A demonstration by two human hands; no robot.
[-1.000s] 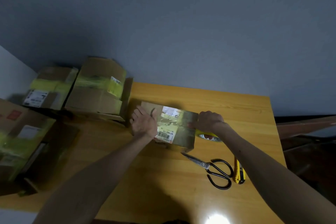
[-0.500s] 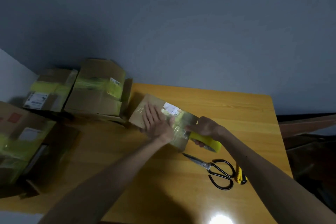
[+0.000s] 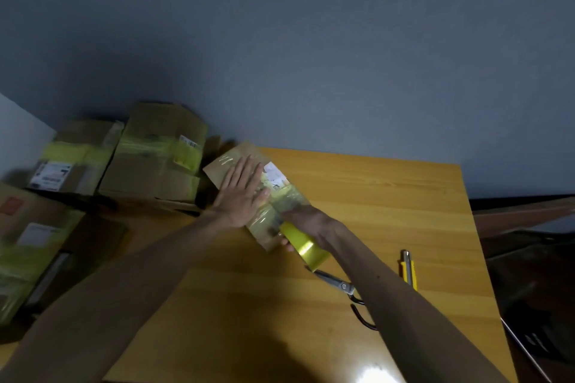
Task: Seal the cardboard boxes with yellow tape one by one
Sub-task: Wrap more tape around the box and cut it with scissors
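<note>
A small flat cardboard box (image 3: 230, 162) with a white label and shiny tape lies at an angle near the back left of the wooden table (image 3: 389, 196). My left hand (image 3: 241, 196) presses flat on its top with straight fingers. At the box's near end, my right hand (image 3: 306, 221) grips a roll of yellow tape (image 3: 303, 246) held against the box's corner.
Scissors (image 3: 340, 284) and a yellow utility knife (image 3: 409, 269) lie on the table to the right of my right forearm. Several larger boxes with yellow tape are stacked off the table's left side, among them one (image 3: 155, 162) right behind the small box.
The small box has turned so its long side runs diagonally. My left hand went from gripping its left end to lying flat on top. My right hand with the roll moved to the near end.
</note>
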